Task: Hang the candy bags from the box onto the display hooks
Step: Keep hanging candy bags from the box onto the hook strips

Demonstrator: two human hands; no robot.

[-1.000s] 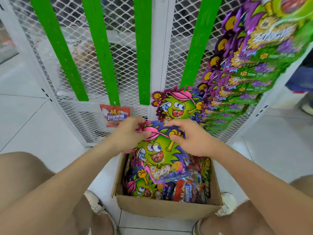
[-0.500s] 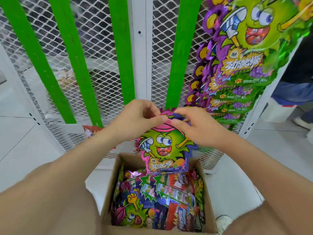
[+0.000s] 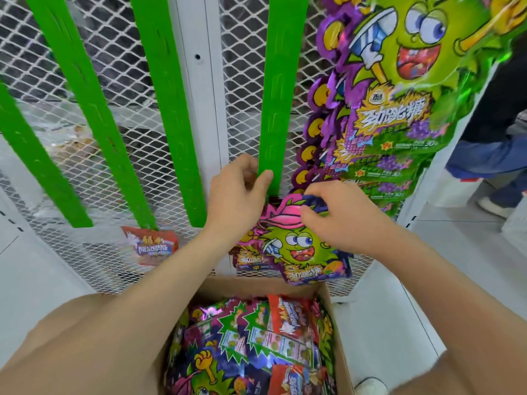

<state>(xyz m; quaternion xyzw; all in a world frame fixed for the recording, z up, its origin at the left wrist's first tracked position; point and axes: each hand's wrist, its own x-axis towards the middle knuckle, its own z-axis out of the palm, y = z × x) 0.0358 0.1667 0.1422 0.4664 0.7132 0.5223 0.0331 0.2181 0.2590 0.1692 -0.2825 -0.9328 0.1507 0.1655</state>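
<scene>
My left hand (image 3: 235, 192) pinches the bottom end of a green display strip (image 3: 281, 95). Just below it, my right hand (image 3: 339, 215) grips the top of a green-and-purple candy bag (image 3: 302, 252) with a cartoon face. A second bag of the same kind (image 3: 251, 259) hangs partly hidden behind it. The open cardboard box (image 3: 333, 315) below holds several more candy bags (image 3: 251, 340), some purple and green, some red. The hook itself is hidden by my fingers.
A column of several matching bags (image 3: 399, 109) hangs on the right strip. A red bag (image 3: 152, 245) hangs at the foot of another green strip. White mesh panel (image 3: 114, 81) behind. A person's legs (image 3: 490, 155) stand at far right. My knees flank the box.
Both hands lifted the bag from the box up to the bottom of the green strip. My left hand let go of the bag and took hold of the strip's end.
</scene>
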